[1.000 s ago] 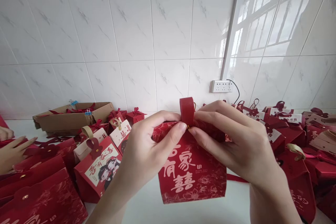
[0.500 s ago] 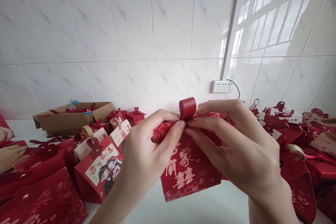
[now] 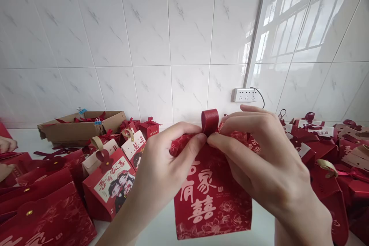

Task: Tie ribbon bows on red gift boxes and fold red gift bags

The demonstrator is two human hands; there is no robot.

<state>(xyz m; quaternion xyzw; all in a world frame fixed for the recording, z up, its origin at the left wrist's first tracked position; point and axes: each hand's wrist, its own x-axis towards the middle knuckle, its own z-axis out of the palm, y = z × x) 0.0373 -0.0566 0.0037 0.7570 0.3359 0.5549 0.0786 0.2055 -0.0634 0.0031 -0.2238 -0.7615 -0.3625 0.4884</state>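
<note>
A red box (image 3: 213, 207) with pale lettering and flower line art hangs in front of me over the white table. From its top rises a looped dark red strap (image 3: 210, 121). My left hand (image 3: 170, 157) pinches the top edge at the strap's base between thumb and fingers. My right hand (image 3: 259, 150) touches the same spot from the right with its index fingertip, its other fingers bent above and behind the box's top. What lies between the fingertips at the strap's base is hidden.
A cardboard tray (image 3: 69, 132) with red ribbons stands at the back left. Boxes crowd both sides, including one with a cartoon couple (image 3: 109, 184). Another person's hand (image 3: 8, 145) shows at the far left. A power strip (image 3: 245, 95) is on the tiled wall.
The box's front has swung down and toward me, showing more of its lower face. The strap loop has turned and shifted slightly right. The other person's hands have moved left.
</note>
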